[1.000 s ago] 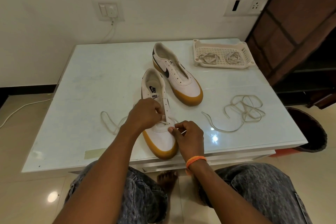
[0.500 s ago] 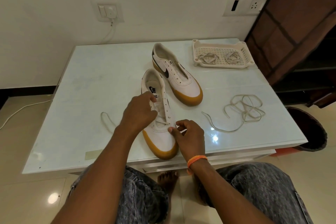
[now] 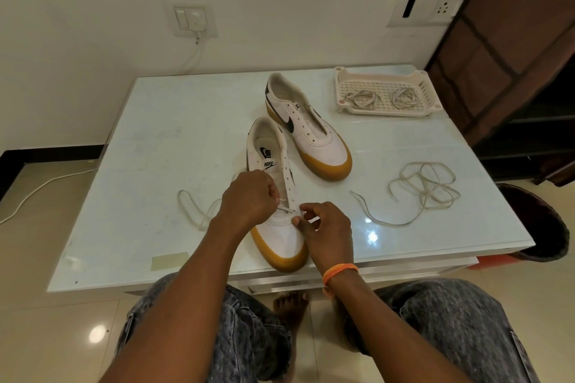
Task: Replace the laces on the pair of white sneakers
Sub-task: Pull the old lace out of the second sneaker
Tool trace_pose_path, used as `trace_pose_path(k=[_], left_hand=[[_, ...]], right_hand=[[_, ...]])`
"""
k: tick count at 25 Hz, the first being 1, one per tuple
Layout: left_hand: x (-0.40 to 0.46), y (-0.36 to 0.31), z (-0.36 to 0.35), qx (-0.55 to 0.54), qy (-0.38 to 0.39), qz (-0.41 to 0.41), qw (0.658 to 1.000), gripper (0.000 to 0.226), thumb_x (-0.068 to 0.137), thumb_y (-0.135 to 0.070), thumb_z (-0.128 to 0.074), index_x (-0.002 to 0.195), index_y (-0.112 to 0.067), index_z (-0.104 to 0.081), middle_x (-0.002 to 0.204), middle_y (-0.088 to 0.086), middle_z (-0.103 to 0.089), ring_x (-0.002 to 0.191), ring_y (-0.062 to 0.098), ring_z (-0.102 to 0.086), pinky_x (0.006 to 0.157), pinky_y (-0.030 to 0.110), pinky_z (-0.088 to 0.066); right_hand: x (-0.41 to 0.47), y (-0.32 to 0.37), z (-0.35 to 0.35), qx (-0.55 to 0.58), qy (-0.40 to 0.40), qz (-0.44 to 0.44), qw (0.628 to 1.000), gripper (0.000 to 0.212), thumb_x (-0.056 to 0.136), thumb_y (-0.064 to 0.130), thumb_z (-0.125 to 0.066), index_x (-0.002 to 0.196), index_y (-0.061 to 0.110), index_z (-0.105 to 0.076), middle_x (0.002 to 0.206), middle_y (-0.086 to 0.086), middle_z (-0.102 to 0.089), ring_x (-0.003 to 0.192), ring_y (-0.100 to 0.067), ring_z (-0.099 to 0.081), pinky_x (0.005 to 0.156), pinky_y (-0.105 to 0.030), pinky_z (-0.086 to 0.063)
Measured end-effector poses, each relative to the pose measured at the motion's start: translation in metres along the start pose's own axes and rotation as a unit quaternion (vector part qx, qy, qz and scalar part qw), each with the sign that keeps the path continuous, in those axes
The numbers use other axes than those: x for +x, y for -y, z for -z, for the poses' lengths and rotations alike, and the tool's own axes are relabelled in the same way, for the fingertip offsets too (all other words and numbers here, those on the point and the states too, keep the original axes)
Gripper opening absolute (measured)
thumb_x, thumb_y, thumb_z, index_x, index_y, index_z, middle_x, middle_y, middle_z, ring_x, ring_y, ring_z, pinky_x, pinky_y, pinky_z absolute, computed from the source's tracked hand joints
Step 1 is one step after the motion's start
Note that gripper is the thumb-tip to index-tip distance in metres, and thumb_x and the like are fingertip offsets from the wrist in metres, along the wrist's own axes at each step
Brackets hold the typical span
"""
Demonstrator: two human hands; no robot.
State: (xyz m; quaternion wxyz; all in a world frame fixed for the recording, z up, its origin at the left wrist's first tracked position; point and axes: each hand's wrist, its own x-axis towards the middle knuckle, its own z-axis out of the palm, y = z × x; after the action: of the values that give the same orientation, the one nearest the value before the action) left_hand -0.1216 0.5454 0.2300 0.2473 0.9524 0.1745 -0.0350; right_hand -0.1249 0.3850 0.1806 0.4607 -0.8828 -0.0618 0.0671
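Sneaker with gum sole at lower centre of the frame, toe toward the near edge of the table; lace crossing its lowest eyelets. Left hand over the throat of the shoe, fingers curled, pinching one run of the lace; slack of that lace looped on the table just left of the wrist. Right hand against the right side of the toe area, thumb and forefinger pinching the other end of the lace, remaining fingers curled; orange band on the wrist. Second sneaker, unlaced, just above and right of the first, toe pointing lower right, apparently not touching it. Loose lace in a tangle at right of the frame, one end trailing toward centre. Cream perforated tray at upper right of the table, holding two coiled laces. Strip of tape near the lower left table edge. Wall socket with plugged cable at upper left; dark basket on the floor at right
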Motion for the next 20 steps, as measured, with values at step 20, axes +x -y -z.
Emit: trace_pose_path(k=[20], left_hand=[[-0.002,0.015,0.021,-0.087,-0.072,0.102,0.988,0.029,0.087,-0.04,-0.068,0.078,-0.013,-0.071,0.075,-0.001,-0.067,0.067,0.01,-0.06,0.056,0.021,-0.039]], right_hand=[[0.013,0.029,-0.012,-0.178,0.028,0.182,0.967,0.015,0.091,0.027,-0.066,0.102,0.018,-0.072,0.126,-0.005,-0.047,0.099,-0.024,-0.056,0.069,-0.024,-0.046]])
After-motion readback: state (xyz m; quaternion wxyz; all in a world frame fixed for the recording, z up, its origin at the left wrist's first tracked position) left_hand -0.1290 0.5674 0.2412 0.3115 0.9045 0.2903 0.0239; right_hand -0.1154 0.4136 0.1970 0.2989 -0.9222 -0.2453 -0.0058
